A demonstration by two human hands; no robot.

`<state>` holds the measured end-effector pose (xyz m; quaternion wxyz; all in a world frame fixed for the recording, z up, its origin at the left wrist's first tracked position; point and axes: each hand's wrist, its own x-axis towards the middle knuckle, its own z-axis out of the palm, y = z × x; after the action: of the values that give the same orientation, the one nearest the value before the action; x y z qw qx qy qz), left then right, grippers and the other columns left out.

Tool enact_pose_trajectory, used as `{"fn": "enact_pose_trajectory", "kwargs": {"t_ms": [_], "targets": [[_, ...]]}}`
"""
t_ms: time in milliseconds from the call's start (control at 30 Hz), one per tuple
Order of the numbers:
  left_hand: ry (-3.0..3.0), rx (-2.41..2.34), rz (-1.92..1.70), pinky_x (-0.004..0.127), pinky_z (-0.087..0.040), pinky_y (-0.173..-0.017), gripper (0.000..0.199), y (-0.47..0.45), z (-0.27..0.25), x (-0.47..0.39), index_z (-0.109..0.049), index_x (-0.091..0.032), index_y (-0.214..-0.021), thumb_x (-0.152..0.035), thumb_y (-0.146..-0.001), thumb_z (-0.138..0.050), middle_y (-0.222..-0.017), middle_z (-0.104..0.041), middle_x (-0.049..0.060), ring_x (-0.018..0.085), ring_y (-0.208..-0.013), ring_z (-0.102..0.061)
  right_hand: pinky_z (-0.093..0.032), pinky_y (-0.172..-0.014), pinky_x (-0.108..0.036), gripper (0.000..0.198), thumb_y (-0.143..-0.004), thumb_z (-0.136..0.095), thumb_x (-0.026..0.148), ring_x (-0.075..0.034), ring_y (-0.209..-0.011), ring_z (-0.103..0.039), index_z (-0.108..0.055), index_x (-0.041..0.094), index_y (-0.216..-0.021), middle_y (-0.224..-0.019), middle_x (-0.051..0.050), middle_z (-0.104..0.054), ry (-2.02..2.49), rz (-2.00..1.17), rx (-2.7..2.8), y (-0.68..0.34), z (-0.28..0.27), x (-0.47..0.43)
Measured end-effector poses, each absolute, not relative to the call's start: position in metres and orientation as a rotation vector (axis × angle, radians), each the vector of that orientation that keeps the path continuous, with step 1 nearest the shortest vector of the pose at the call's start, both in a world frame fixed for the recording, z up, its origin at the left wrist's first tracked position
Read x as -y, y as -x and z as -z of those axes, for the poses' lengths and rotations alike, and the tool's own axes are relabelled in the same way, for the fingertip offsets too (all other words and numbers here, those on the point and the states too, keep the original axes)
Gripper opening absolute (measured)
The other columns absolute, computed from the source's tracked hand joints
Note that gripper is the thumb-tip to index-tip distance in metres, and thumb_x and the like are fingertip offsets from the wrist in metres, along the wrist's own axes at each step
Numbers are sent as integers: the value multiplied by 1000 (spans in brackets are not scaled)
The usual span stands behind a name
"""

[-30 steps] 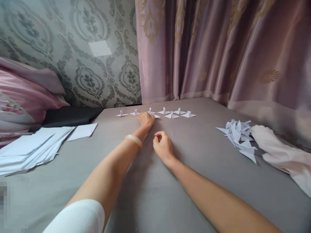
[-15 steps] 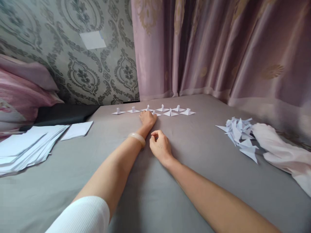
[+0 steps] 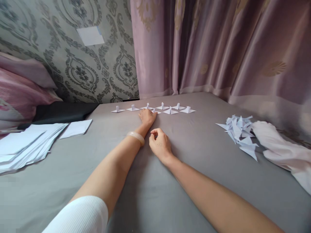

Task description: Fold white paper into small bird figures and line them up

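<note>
Head view: eight paper figures (image 3: 170, 111) stood in two rows; a heap of folded paper (image 3: 239, 127) lay unarranged. The left hand (image 3: 147, 117) was at the front row, finger state indeterminable; the right hand (image 3: 159, 145) was loosely curled, fingertip contact unclear.

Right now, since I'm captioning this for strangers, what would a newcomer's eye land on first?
Probably the small white folded-paper figures lined up far across the gray surface, the left hand at their near side and the right hand curled closer in. Next, the jumbled folded-paper pile at right and the white sheets at left.
</note>
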<state>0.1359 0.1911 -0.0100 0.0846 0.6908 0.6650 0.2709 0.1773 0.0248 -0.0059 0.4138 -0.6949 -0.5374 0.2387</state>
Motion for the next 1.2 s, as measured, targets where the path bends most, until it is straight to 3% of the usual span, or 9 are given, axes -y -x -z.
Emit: {"fn": "enact_pose_trajectory", "kwargs": {"t_ms": [167,333,700,800,1000,1200], "targets": [[-2053,-1975,-874,42,-38,-94,36,-132,14,-187,-69,-15,-89,-47,-78,-60,-113,-63,17,32,-113,-52,-44,-73,-30,19,-80,-48,17,-17,-77,-62,-60,21,-94,-93,-3,-69,1727,-575,1375,-178,7,-24],[-2067,-1971,-934,38,-40,-94,21,-98,18,-176,-65,-18,-92,-32,-80,-54,-110,-62,12,27,-111,-53,-45,-71,-29,19,-80,-48,17,-16,-71,-61,-60,20,-94,-90,-3,-69,1698,-570,1390,-181,9,-24],[-1955,-2209,-1067,43,-42,-93,10,99,8,-133,-59,-20,-78,-25,-72,-52,-83,-60,9,28,-92,-57,-47,-73,-30,19,-77,-48,20,-17,-70,-62,-62,18,-90,-85,-5,-69,1685,-540,1425,-185,13,-28],[-1887,-2278,-1283,41,-45,-87,3,141,5,-126,-55,-20,-71,-20,-69,-53,-75,-58,7,26,-82,-58,-47,-73,-30,19,-76,-49,22,-17,-68,-61,-62,19,-89,-83,-5,-69,1688,-530,1441,-187,13,-29],[-1676,-2430,-1642,37,-44,-88,13,202,-2,-131,-57,-17,-86,-19,-81,-45,-87,-63,7,22,-86,-58,-47,-69,-31,25,-75,-48,27,-18,-68,-63,-62,16,-93,-83,-7,-68,1709,-539,1460,-189,13,-31],[-1616,-2515,-1474,32,-43,-91,28,223,0,-139,-56,-14,-105,-18,-85,-36,-104,-64,11,20,-98,-60,-46,-66,-31,29,-73,-51,35,-19,-70,-65,-62,18,-94,-83,-7,-68,1739,-564,1464,-190,15,-30]]}}
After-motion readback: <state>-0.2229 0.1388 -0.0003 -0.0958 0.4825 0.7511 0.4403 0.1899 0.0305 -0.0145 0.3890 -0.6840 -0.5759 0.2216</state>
